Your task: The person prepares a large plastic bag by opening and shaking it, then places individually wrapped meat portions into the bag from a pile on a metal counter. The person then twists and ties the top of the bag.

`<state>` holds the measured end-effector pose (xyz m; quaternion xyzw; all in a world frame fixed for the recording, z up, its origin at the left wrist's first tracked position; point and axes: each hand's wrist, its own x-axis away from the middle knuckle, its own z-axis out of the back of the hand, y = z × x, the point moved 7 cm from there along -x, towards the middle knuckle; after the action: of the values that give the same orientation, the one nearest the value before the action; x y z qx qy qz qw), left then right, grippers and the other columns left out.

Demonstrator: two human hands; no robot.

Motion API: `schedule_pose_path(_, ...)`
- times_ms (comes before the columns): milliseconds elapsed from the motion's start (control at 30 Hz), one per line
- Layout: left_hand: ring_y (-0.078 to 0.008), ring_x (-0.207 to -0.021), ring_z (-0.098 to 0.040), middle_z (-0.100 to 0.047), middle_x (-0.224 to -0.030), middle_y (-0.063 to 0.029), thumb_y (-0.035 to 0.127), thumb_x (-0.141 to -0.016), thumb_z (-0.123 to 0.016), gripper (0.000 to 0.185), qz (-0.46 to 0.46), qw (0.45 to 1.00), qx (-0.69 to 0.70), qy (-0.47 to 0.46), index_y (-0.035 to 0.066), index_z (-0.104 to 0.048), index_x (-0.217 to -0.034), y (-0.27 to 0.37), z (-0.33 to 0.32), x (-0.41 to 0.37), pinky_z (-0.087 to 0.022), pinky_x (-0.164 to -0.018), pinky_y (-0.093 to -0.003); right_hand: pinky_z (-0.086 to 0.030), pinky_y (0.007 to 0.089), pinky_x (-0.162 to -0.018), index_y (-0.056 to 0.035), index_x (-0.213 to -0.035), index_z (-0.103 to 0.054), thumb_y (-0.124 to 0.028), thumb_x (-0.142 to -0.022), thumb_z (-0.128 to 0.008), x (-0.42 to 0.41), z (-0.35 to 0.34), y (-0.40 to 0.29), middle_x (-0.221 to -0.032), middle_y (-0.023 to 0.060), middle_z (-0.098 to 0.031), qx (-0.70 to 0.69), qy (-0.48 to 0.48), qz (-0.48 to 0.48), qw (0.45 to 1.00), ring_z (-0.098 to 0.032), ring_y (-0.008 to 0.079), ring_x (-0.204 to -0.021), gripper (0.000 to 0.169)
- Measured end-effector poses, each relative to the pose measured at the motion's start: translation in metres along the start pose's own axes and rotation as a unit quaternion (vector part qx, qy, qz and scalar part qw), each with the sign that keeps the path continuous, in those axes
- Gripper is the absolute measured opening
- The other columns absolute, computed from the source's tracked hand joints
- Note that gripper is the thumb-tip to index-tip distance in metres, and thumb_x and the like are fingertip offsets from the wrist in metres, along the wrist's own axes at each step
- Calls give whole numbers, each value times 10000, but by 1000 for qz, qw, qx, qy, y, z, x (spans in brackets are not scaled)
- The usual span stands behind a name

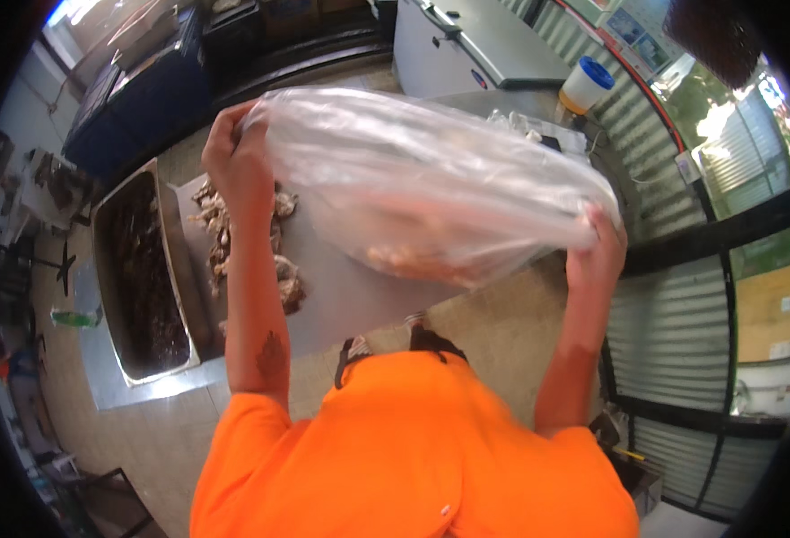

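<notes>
A large clear plastic bag (422,148) is stretched wide between my two hands above a metal table. My left hand (238,151) pinches its upper left corner. At the lower right end, my right hand (595,245) grips the bag's edge. Orange-brown food-like pieces (422,262) show blurred through the film in the lower part; I cannot tell what they are. Partly hidden behind my left forearm, a pile of pale and brown pieces (290,279) lies on the tabletop (341,302).
A deep metal pan (196,316) with dark contents stands left on the table. Toward the far right are a white tub with a blue lid (586,84) and crumpled plastic (522,124). A chest freezer (475,40) stands beyond, and a dark blue bin (146,101) at far left.
</notes>
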<state>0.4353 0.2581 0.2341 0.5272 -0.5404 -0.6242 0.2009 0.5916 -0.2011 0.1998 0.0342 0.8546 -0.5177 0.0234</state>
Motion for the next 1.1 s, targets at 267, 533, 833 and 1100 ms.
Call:
schedule_pose_path(267, -47, -688, -519, -632, -765, 8, 82, -857, -701, 88, 66, 980, -185, 43, 15, -685, -912, 15, 125, 118, -426, -629, -217, -506, 341, -853, 51, -957, -650, -98, -874, -610, 29, 19, 55, -1029, 116, -652, 411, -157, 231, 868, -624, 230, -958, 176)
schedule_pose_path(533, -53, -646, -530, -633, -782, -2, 64, -878, -652, 83, 148, 981, -89, 90, 19, -679, -942, 19, 109, 143, -414, -552, -212, -518, 334, -628, 19, -1184, -565, -91, -890, -577, -19, 18, 105, -929, 66, -623, 58, -184, -252, 948, -621, 179, -776, 314)
schedule_pose_path(833, -173, -727, -617, -665, -745, -78, 128, -800, -681, 165, -12, 977, -209, -47, -15, -694, -880, 29, 11, 73, -474, -682, -305, -425, 260, -487, -40, -1070, -614, -88, -849, -577, -95, 39, 108, -866, 52, -582, 274, -255, -17, 927, -543, 121, -637, 229)
schedule_pose_path(1100, -26, -636, -478, -568, -702, 58, 63, -839, -692, 83, 193, 966, -170, 23, 25, -686, -912, 36, 106, 149, -378, -555, -204, -399, 259, -334, 10, -985, -588, -65, -719, -580, -48, 26, 81, -649, 48, -549, 157, -244, -199, 936, -433, 101, -399, 276)
